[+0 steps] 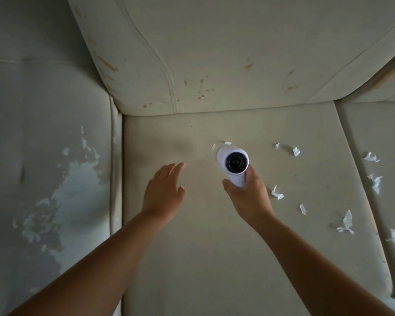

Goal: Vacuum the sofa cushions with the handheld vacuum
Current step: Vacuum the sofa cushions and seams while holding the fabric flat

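Handheld vacuum stands nozzle-down mid seat cushion, toward the far edge, w/ one paper scrap right at its mouth. Right hand wraps the handle. Left hand is spread loose just left of it, holding nothing. Step in hand: sucking up litter. Next move, prob. a sweep right, since more scraps lie there & on the right cushion.

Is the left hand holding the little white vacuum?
No, the right hand grips the vacuum; the left hand is open and holds nothing.
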